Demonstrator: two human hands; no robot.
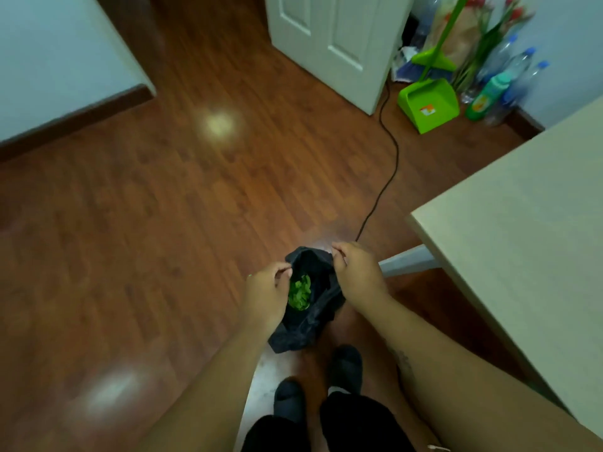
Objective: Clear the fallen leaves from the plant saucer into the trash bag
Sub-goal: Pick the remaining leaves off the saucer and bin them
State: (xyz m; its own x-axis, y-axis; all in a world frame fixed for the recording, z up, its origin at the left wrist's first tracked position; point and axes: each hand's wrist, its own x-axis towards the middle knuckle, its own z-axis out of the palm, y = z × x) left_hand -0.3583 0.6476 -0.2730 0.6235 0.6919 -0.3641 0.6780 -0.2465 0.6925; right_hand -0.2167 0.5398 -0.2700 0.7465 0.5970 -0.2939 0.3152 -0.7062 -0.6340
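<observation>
The left hand [267, 288] pinched one side of the bag's rim, fingers curled over the thin black plastic. The right hand [355, 269] gripped the opposite side the same way, knuckles up. Between them the bag [293, 337] hung with its mouth pulled open, soft and crumpled, its creased bottom sagging below the left wrist. Inside it, just beside the left fingers, lay the leaves [300, 293], a small heap of bright green, flat, rounded pieces.

Under the hands stood the person's feet [346, 367] in dark, soft footwear. All around spread the floor [163, 223], glossy reddish wood planks with pale patches of glare. Beyond the right hand a thin dark cable [388, 177] snaked away over the planks. To the right of that hand a table [522, 207] jutted in, its top flat, matte and beige, with a square corner. Far ahead of the right hand a green plastic dustpan [427, 106] leaned beside a white panelled door [332, 44], with clear, blue-capped bottles [509, 76] clustered near it.
</observation>
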